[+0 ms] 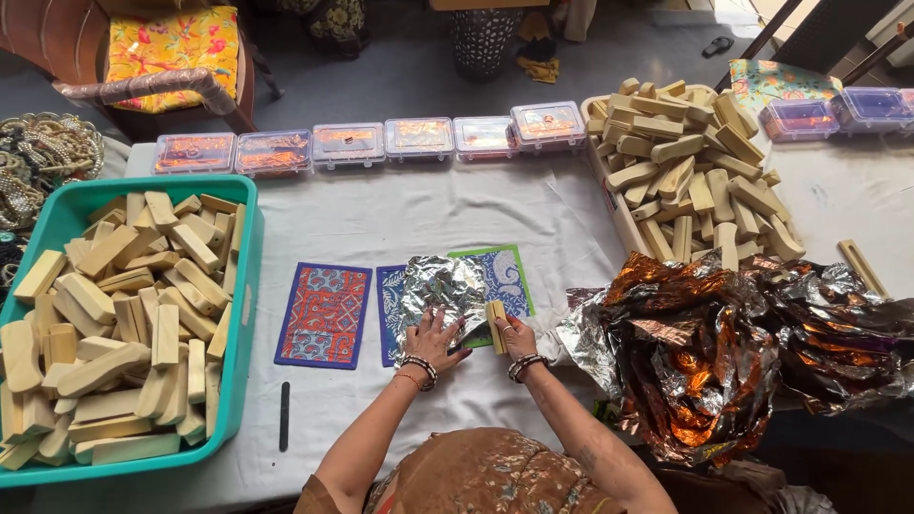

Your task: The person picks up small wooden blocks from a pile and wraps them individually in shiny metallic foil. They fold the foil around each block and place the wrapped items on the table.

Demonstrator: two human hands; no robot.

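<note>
A crumpled silver foil sheet (440, 288) lies mid-table on a white cloth (428, 214). The left hand (433, 341) presses flat on it, fingers spread; the right hand (515, 338) pinches a small wooden block (496, 326) upright at its edge. Patterned cards (324, 315) lie beside, a teal tub (240, 314) of blocks farther left, grey floor beyond.

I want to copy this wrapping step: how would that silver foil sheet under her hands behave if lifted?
The foil sheet is crinkled and creased, so probably floppy, very light and easily torn. The left hand presses it flat, suggesting it springs up or shifts when released.
</note>
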